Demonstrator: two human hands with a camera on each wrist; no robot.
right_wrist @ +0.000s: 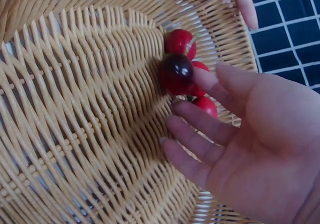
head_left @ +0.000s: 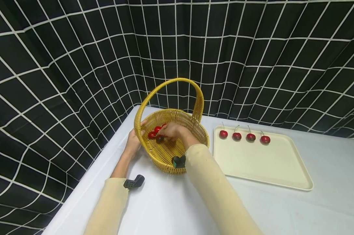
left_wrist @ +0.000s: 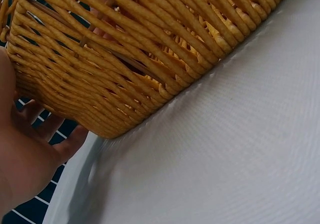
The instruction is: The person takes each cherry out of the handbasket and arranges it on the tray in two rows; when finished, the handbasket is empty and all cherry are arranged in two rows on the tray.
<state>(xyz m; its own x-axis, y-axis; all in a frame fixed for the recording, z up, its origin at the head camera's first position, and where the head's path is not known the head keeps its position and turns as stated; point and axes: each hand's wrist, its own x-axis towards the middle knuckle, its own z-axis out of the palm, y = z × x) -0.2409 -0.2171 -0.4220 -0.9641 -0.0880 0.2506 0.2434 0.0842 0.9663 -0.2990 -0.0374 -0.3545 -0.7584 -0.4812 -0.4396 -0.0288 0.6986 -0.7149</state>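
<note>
**Right hand [head_left: 171, 130] inside a yellow woven basket [head_left: 165, 153] with arched handle; left hand [head_left: 133, 141] at its rim**

Backdrop: black cloth [head_left: 77, 98] with white grid lines, hanging behind and at left. Work surface: white-covered table [head_left: 165, 202]. The basket rests on it, left of a flat cream rectangular tray [head_left: 259, 163] with rounded corners.

Arms wear cream long sleeves [head_left: 221, 189]; a small black device [head_left: 134, 182] sits at the left wrist, another at the right.

Left hand: holds the basket's left side, fingers clamped on the rim, some outside the weave and some over the edge.

Right hand: fingers lightly bent and slightly apart, palm toward the wrist camera. One fingertip lies behind a glossy dark-red round cherry [right_wrist: 176, 73]; whether it touches cannot be told.

Cherries: at least three bright-red round cherries [right_wrist: 180, 41] cluster with the dark one near the basket's far-left wall. Four dark-red stemmed cherries [head_left: 236, 136] stand in a row along the tray's far edge, stems pointing away from the person.
</note>
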